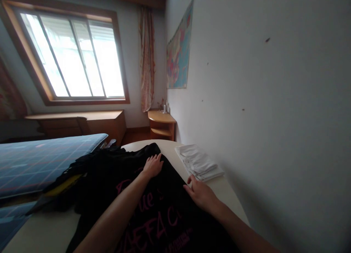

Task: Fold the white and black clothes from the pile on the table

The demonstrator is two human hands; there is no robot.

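Note:
A black printed shirt (170, 194) with pink lettering lies spread over a pale round-edged table (233, 194). My left hand (153, 166) rests on its far part, palm down, fingers stretched out near the right edge. Closer to me, my right hand (202, 194) is at the shirt's right edge, thumb and forefinger apart, the other fingers partly hidden. Just beyond that hand sits a folded white cloth (199, 161). More dark fabric (90, 172) is bunched at the left, with a yellow patch (64, 185) showing under it.
A bed with a blue plaid cover (46, 158) adjoins the table at left. The white wall (274, 136) runs close along the right side. Farther back are a wooden desk (109, 116), a corner shelf (163, 117) and a window (79, 59).

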